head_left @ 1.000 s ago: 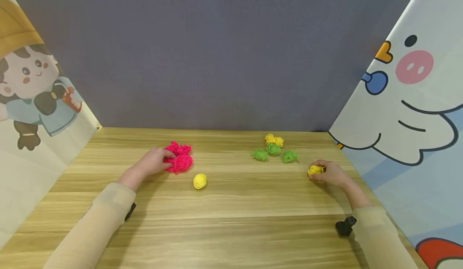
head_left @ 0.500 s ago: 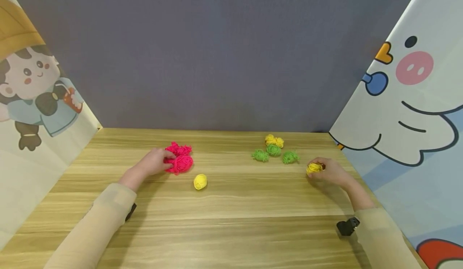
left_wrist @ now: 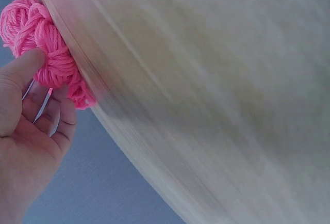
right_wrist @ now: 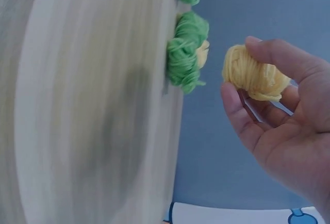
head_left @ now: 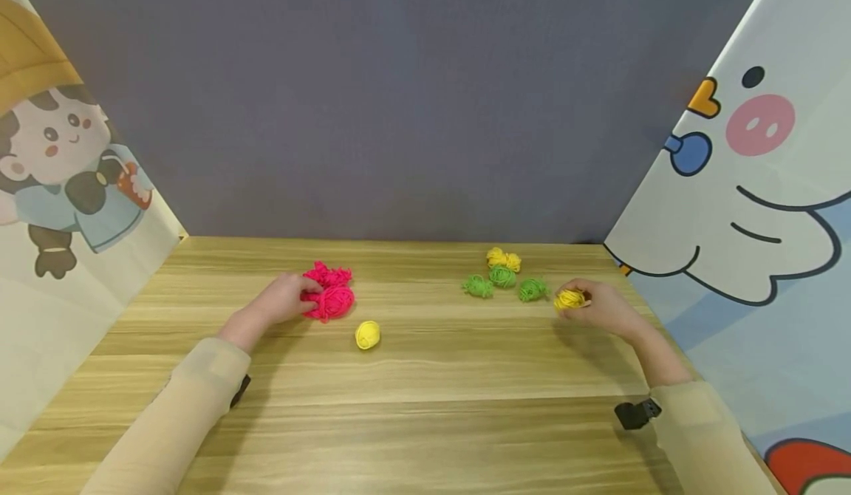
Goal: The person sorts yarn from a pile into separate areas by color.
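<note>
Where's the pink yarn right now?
In the head view, the pink yarn lies left on the table, held by the left hand, behind and left of the lone yellow ball.

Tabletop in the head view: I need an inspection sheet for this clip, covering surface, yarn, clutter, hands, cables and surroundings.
Surface: wood-grain tabletop.
Yarn: pink yarn at left; yellow ball nearer the person; three green bundles at right, with a far yellow bundle behind.
Clutter: nothing seen.
Left hand: grips the pink yarn.
Right hand: holds another yellow bundle above the tabletop.
Cables: nothing seen.
Surroundings: grey backdrop, cartoon-printed side panels.
</note>
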Demonstrator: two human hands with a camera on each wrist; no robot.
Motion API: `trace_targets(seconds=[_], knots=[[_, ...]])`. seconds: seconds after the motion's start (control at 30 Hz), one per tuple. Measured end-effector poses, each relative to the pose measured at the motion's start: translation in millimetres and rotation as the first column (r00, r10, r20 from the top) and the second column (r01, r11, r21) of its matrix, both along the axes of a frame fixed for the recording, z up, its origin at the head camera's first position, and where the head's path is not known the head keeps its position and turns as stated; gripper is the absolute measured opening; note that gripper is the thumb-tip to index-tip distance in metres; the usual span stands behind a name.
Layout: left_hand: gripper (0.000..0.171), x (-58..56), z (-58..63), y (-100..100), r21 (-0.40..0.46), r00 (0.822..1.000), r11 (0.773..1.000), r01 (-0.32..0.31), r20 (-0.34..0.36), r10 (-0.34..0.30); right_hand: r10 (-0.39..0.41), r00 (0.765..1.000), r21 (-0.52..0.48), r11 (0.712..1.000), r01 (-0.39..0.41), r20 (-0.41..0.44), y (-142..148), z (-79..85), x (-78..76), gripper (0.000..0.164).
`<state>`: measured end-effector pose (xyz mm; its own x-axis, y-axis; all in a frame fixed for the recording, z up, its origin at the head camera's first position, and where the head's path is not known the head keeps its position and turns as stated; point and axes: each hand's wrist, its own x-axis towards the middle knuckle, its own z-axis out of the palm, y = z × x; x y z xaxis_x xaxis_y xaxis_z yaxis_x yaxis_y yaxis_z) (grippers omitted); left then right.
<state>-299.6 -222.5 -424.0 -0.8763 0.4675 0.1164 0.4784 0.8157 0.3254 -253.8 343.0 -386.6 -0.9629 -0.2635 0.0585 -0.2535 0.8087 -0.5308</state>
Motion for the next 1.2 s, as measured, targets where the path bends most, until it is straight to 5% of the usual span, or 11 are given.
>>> trace_targets(seconds=[0.8, 1.2], knots=[[0.021, 2.1, 0.8, 2, -0.01, 1.0, 1.0, -0.006, -0.015, 0.006, 0.032, 0.988, -0.069, 0.997, -0.043, -0.151, -48, 32.9, 17.7, 0.034], [0.021, 4.5, 2.3, 2, -0.006, 1.0, 1.0, 0.002, -0.028, -0.002, -0.002, 0.974, -0.21, 0.977, -0.046, -0.226, -75, 40.6, 27.8, 0.033]])
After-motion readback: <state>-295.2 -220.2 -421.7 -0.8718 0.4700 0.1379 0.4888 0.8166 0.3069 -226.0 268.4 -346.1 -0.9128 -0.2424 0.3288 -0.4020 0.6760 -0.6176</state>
